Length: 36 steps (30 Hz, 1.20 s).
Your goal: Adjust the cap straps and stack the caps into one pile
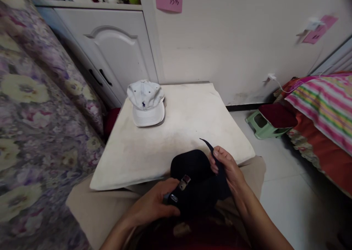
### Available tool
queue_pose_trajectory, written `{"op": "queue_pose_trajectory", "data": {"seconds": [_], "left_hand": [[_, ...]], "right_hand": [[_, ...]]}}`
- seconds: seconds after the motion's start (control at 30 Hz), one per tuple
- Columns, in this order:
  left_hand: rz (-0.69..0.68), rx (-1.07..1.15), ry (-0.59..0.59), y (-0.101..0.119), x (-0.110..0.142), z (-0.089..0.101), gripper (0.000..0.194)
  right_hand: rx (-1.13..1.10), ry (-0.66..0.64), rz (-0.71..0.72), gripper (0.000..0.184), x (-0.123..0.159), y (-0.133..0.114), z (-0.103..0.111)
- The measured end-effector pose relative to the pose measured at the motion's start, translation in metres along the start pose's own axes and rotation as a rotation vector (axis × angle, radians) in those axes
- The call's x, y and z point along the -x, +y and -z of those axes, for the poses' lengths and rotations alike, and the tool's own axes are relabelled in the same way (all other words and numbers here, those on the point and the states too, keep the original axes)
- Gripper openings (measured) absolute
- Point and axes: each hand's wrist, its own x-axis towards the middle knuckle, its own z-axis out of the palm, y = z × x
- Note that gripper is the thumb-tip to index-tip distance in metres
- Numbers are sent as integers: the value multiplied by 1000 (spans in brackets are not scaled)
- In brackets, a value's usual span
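Observation:
A black cap (192, 162) is held between my two hands over the near edge of the table, its dark opening facing up. My left hand (159, 200) is closed on the cap's back strap, beside a metal buckle (184, 183) and a small metal eyelet. The thumb and fingers of my right hand (225, 163) pinch the cap's curved brim (222, 180), which appears nearly edge-on. Farther off, a white cap (147, 99) with a small dark emblem rests upright on the left part of the table, brim toward me. Neither hand touches it.
The table (189, 118) has a cream cover and stands against the wall. A white cabinet (118, 40) and a floral curtain (41, 114) are to the left. On the right are a green stool (260, 125) with a dark red top and a bed (327, 103).

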Motion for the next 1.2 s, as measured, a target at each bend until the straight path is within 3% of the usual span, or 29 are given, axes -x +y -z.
{"op": "queue_pose_trajectory", "data": {"seconds": [0.1,0.27,0.47,0.63,0.7,0.8,0.93,1.03,1.2], "left_hand": [[-4,150,8,-3,1,-1,15],[-110,481,181,2,-5,-5,28],[-318,889,308,50,-30,-7,28],[-424,1056,494,77,-53,10,26],[-411,1120,588,75,-62,20,24],[-320,1214,675,61,-75,30,11],[-182,1169,556,33,-79,30,17],[-138,1045,502,13,-75,23,16],[-126,951,501,3,-69,17,14]], "right_hand": [[52,2,-9,27,-1,0,6],[86,16,17,25,0,-4,20],[197,-13,30,29,5,-3,29],[112,48,84,50,6,14,40],[53,5,70,56,6,18,38],[-45,-72,49,42,5,19,25],[-192,4,51,30,-3,19,10],[-267,76,74,26,-9,21,13],[-357,-25,-145,44,-10,23,27]]}}
